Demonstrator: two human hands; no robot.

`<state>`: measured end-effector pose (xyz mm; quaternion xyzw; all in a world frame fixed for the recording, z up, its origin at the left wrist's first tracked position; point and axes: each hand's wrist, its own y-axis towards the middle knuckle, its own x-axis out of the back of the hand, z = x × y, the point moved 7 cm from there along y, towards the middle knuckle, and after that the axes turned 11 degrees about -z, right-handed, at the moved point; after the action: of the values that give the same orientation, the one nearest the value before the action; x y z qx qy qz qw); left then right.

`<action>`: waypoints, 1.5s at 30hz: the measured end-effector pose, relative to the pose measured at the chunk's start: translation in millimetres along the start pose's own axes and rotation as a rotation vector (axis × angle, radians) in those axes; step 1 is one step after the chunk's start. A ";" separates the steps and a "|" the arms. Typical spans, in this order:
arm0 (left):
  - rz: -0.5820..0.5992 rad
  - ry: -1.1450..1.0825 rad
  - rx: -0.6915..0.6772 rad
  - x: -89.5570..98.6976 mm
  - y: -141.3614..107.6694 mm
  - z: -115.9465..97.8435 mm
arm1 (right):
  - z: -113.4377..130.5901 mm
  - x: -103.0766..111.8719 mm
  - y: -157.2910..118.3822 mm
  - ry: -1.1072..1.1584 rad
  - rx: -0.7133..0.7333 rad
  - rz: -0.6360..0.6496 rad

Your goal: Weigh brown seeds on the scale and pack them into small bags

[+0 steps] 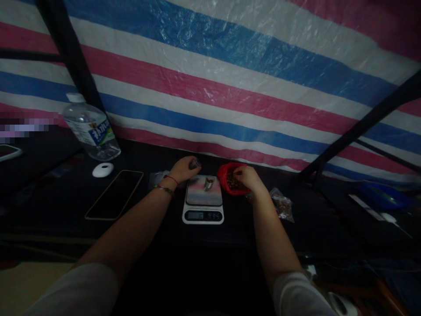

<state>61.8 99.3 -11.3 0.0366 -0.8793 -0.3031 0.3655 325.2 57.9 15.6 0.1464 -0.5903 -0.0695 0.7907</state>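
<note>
A white digital scale (pixel 203 202) with a lit display lies on the black table, and a small metal cup (pixel 208 183) rests on its plate. Just beyond the scale's upper left corner, my left hand (pixel 184 169) is closed round a small dark, shiny object (pixel 194 163) that I cannot make out. To the right of the scale is an open red bag (pixel 224 177) of small brown pieces. My right hand (pixel 246 176) reaches into its opening, fingers pinched together at the contents; what they hold, if anything, is too small to tell.
Clear plastic bags of brown pieces (pixel 283 206) lie right of my right forearm. At the left are a phone (pixel 115 195), a white rounded case (pixel 103 170) and a large plastic bottle (pixel 92 129). A striped sheet (pixel 210 83) and dark poles stand behind; a blue item (pixel 383 195) lies far right.
</note>
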 end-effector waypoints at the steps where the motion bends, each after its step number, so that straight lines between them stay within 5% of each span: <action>1: 0.001 -0.002 0.001 0.1 -0.1 -0.5 | 9.1 5.3 -0.4 0.036 0.032 -0.017; 5: 0.008 -0.009 0.034 0.7 -0.8 -0.6 | 63.2 22.7 -4.4 0.167 0.185 -0.038; 10: 0.006 -0.028 0.024 1.4 -0.6 -1.1 | 121.6 15.3 -7.8 0.216 0.343 0.087; 24: 0.004 -0.054 -0.007 4.5 -0.8 -6.4 | 137.9 2.4 -13.7 0.179 0.427 0.150; 28: -0.004 -0.059 0.002 5.8 -1.4 -7.4 | 127.3 14.2 -10.5 0.272 0.415 0.052; 33: 0.020 -0.038 0.039 3.4 -1.3 -4.3 | 58.4 31.4 5.0 0.175 0.174 -0.122; 37: 0.027 -0.020 0.041 2.3 -1.1 -2.7 | 13.7 7.0 4.0 0.113 0.057 0.026; 41: 0.016 -0.019 0.031 1.1 -0.9 -1.8 | 13.4 -28.9 -6.4 0.139 0.104 0.249; 45: 0.009 -0.006 0.048 -0.2 -0.9 1.1 | 18.9 -35.5 -6.1 0.061 0.102 0.235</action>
<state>61.1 99.2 -12.5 0.0406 -0.8876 -0.2804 0.3632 297.1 59.3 -13.8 0.1182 -0.5820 0.0581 0.8025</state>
